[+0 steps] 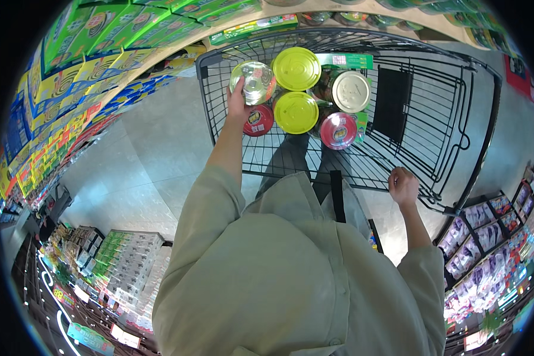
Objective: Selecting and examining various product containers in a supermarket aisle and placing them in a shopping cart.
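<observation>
My left hand (237, 100) grips a clear-lidded round container (254, 84) at the left end of a black wire shopping cart (276, 155). Beneath my wrist's right side is a red-lidded tub (259, 121). Two tubs with yellow-green lids, an upper one (297, 69) and a lower one (296, 112), stand beside it. Further right are a container with a cream lid (351, 91) and one with a glossy red lid (338, 131), with green boxes (347, 61) partly under and behind them. My right hand (403, 184) is curled at the cart's near rim; whether it grips the wire is unclear.
Shelves beyond the cart hold green boxes (93, 26), yellow boxes (64, 80) and more containers (463, 22). Grey tiled floor (147, 133) shows at the left. A rack of packaged goods (476, 240) stands at the lower right, stacked cartons (133, 262) at the lower left.
</observation>
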Tool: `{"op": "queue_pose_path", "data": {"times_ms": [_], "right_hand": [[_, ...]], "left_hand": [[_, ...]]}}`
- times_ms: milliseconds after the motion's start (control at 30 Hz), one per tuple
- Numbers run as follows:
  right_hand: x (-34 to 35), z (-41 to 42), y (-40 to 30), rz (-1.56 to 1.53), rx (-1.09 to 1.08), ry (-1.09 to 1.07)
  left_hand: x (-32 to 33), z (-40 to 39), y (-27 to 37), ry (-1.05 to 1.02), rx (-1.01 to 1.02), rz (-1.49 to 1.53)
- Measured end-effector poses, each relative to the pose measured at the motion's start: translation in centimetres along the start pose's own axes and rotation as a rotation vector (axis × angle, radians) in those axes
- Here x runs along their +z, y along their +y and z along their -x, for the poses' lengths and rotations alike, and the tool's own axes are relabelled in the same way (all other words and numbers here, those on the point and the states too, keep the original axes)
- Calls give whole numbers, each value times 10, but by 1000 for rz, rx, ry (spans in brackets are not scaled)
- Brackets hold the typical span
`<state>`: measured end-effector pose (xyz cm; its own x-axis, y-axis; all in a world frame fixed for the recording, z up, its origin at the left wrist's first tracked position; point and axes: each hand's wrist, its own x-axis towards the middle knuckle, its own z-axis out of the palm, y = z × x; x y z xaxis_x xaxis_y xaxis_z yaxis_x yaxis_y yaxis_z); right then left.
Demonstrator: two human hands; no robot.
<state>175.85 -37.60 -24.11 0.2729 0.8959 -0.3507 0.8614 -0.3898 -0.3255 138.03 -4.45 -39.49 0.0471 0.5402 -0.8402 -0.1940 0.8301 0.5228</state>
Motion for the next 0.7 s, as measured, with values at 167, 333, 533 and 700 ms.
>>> {"op": "queue_pose_path", "data": {"times_ms": [167, 333, 533, 700], "right_hand": [[-1, 1, 1, -1, 8, -46], [-2, 0, -3, -3, 5, -22], [-4, -1, -5, -19, 25, -29], [-3, 0, -4, -3, 24, -48]], "left_hand": [[-5, -12, -7, -15, 39, 119], [8, -1, -5, 68, 51, 59], [3, 2, -19, 149, 88, 63], [-9, -4, -28, 102, 151, 127]]}}
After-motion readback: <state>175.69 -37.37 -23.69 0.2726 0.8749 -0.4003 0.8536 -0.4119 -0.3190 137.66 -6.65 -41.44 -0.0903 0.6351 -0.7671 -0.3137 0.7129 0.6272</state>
